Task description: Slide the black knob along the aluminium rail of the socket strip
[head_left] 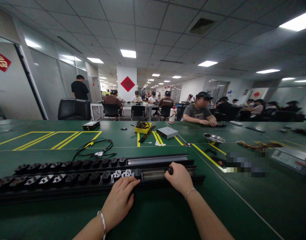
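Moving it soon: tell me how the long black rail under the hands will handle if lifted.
The rail is probably stiff: it lies dead straight. Likely heavier toward its left, where socket modules crowd it. Flat on the table, so it should slide, not roll.

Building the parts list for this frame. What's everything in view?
table: 1, green with yellow lines, fills the foreground
rails: 2, black, side by side near the front edge, socket blocks along their left part
cable: 1, black, looped behind the rails
tray: 1, yellow, mid-table, black cables in it
box: 1, grey, right of the tray
bowl: 1, metal, further right
chair: 1, black, beyond the table, left
people: several, seated across and at far tables; one standing at left
left hand: 1, open, fingers on the front rail
right hand: 1, closed on a small black knob at the front rail
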Motion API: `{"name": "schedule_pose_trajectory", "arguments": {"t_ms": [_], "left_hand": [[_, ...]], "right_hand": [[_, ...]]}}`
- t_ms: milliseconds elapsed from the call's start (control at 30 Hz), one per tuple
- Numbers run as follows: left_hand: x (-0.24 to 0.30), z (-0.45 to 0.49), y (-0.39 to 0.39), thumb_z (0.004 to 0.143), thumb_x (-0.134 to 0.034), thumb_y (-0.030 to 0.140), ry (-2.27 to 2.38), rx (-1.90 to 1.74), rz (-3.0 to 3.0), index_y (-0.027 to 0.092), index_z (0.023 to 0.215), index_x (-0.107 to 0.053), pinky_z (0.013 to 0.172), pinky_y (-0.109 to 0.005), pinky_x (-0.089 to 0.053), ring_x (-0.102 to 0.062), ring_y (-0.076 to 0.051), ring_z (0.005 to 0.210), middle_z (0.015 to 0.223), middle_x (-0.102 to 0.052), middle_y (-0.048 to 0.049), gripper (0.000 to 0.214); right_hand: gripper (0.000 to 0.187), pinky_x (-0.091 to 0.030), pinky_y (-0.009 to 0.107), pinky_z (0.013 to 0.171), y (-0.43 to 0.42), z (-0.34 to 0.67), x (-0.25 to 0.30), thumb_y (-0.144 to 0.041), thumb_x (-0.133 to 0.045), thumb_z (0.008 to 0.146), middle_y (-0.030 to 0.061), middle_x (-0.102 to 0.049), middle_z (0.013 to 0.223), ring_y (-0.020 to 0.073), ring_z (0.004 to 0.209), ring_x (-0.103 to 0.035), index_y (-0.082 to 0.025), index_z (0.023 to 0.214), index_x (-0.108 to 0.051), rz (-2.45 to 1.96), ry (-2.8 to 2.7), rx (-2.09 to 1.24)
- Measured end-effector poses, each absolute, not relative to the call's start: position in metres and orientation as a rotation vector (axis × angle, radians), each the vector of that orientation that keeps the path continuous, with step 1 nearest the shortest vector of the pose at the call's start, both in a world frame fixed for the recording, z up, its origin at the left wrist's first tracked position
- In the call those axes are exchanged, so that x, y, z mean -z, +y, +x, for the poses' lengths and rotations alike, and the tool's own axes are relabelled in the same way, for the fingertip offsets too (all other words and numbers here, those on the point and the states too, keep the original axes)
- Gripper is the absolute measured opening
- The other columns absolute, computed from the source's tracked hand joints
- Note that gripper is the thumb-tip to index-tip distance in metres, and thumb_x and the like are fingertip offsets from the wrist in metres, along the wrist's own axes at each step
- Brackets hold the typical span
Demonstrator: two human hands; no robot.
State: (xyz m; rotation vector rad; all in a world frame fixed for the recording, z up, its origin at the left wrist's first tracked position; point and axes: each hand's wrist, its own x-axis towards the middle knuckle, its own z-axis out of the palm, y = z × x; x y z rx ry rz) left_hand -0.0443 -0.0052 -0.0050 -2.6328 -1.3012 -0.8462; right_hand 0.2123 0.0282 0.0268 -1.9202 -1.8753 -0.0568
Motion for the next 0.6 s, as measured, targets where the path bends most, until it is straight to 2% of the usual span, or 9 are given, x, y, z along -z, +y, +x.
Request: {"name": "schedule_pose_trajectory", "arguments": {"t_ms": [600], "left_hand": [[0.0055,-0.0448,-0.0043,0.073,-0.042,0.006,-1.310,0.855,-2.648,0.027,0.117,-0.047,0.092,-0.041,-0.040,-0.047,-0.020,0.107,0.115,-0.053,-0.0028,0.050]], "right_hand": [[0.011,-0.034,0.023,0.069,0.0297,0.2147,-0.0240,-0.027,-0.049,0.071,0.0049,-0.057,0.078,0.0162,0.079,-0.051,-0.017,0.076,-0.054,-1.901,-1.852,0.024]]}}
